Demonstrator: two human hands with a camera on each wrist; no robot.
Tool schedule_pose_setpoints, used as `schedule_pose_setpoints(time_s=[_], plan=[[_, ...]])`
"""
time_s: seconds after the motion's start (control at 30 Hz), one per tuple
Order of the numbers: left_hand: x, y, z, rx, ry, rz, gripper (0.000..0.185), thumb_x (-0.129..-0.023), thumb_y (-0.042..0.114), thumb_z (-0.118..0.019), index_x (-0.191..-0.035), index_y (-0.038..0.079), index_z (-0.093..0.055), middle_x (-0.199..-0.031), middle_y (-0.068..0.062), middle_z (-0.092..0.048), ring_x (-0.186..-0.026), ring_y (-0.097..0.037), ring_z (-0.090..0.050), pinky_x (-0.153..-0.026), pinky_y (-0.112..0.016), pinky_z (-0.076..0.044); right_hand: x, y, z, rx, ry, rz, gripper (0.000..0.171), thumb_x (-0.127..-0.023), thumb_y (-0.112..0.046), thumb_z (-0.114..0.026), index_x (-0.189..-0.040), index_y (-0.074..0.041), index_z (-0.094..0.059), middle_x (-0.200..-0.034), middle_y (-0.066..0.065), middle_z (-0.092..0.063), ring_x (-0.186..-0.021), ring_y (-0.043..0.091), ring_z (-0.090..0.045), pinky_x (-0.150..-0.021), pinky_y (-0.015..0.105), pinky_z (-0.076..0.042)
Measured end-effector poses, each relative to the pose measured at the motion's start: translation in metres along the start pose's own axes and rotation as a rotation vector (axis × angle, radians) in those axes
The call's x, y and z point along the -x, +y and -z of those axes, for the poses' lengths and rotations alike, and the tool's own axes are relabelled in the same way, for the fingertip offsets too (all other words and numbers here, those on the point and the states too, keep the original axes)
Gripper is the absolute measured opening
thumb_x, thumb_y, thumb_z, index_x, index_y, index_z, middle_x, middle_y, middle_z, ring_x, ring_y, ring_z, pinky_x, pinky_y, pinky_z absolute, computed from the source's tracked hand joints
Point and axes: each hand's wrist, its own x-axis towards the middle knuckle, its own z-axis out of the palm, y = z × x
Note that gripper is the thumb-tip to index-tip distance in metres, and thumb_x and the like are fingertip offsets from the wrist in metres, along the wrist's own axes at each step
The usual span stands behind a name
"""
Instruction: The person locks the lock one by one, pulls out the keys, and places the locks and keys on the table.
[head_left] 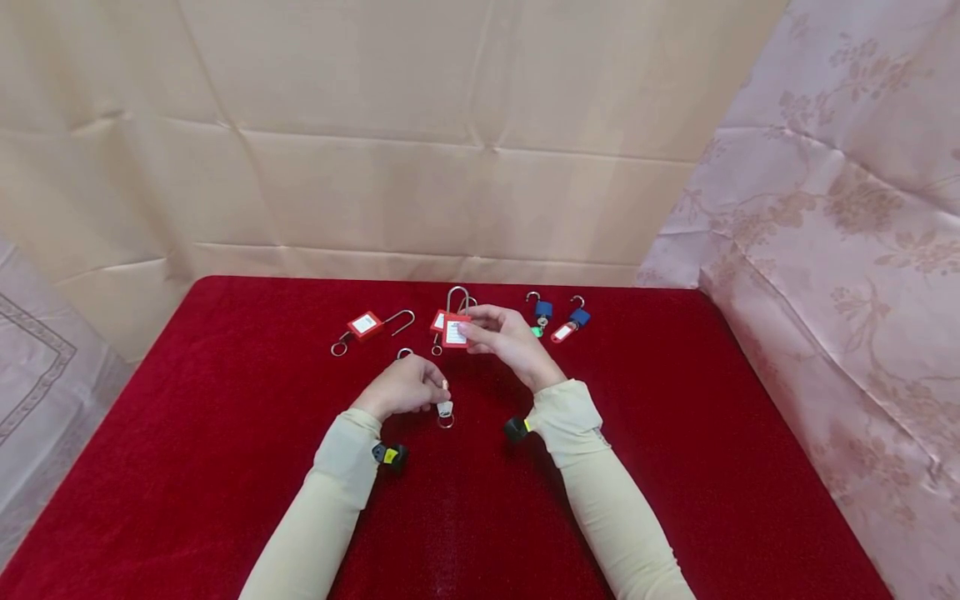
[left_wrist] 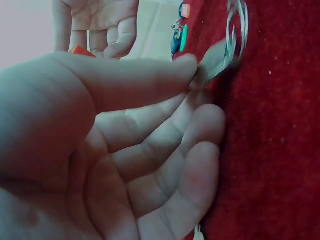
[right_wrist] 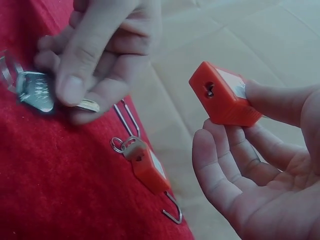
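- While the left hand (head_left: 401,387) pinches a key (right_wrist: 85,105) near the middle of the red table (head_left: 187,467), its white tag (head_left: 445,408) hangs below.
- The right hand (head_left: 504,335) holds a red padlock (head_left: 454,327) just above the table.
- Another red padlock (head_left: 365,324) and two blue ones (head_left: 558,317) lie near the far edge.

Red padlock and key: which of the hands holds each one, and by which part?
The right hand holds the red padlock by its body, keyhole end free. The left hand pinches the key at its head, blade free.
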Motion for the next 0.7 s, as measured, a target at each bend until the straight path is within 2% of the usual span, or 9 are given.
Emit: schedule_pose_setpoints(time_s=[0.1,0.4,0.7], plan=[[-0.0006,0.0003,-0.0002,-0.042,0.036,-0.009,0.006,-0.09,0.011,-0.074,-0.088,0.005,-0.073,-0.074,-0.002,-0.068,-0.064,-0.016,-0.062,-0.058,-0.029,-0.05,-0.0009,0.0023,0.0006,0.014,-0.014,-0.005,0.038,-0.096,-0.008,-0.068,-0.131,0.006,-0.059,-0.111,0.013,-0.067,-0.085,0.018,-0.067,-0.078,0.031,-0.059],[-0.0001,0.0019,-0.001,-0.143,0.084,-0.007,0.008,-0.088,0.014,-0.078,-0.088,0.007,-0.075,-0.072,0.001,-0.069,-0.064,-0.014,-0.063,-0.06,-0.03,-0.051,-0.0009,0.0029,0.0004,0.034,-0.038,-0.024,0.038,-0.097,-0.008,-0.068,-0.131,0.006,-0.059,-0.113,0.016,-0.066,-0.087,0.022,-0.067,-0.079,0.031,-0.059],[-0.0008,0.0019,-0.0006,-0.165,0.104,-0.018,0.013,-0.085,0.015,-0.08,-0.094,0.007,-0.076,-0.07,0.003,-0.068,-0.063,-0.012,-0.063,-0.063,-0.031,-0.052,-0.0006,0.0024,-0.0008,0.025,-0.039,-0.035,0.04,-0.097,-0.007,-0.068,-0.133,0.007,-0.058,-0.118,0.017,-0.065,-0.085,0.019,-0.067,-0.078,0.031,-0.059]])
